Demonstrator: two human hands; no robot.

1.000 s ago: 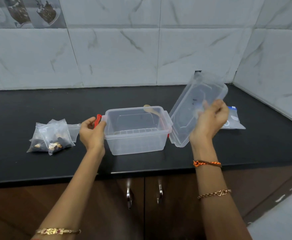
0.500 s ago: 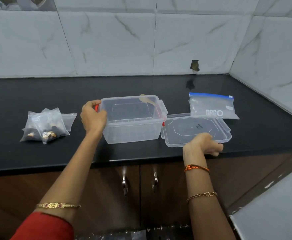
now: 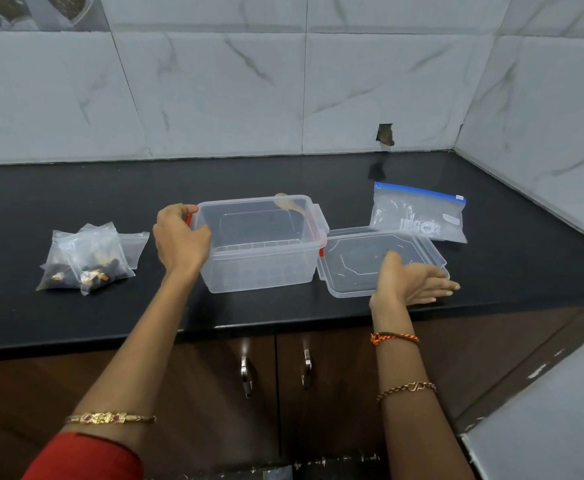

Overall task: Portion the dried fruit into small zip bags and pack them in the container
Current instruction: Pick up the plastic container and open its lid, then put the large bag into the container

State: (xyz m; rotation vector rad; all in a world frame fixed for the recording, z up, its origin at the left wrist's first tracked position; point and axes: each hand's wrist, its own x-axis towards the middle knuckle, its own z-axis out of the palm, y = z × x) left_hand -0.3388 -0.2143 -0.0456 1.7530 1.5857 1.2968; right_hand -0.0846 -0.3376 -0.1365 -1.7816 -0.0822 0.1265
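since half a second earlier the right hand (image 3: 410, 284) had flattened open beside the lid (image 3: 363, 261), while the left hand (image 3: 179, 239) gripped the container (image 3: 259, 251), which a careless tug might tip.

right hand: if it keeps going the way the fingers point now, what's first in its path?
The right hand points right along the counter's front edge, fingers over the lid's near corner. Beyond that the way looks free; the blue-zip bag sits farther back, probably off that line.
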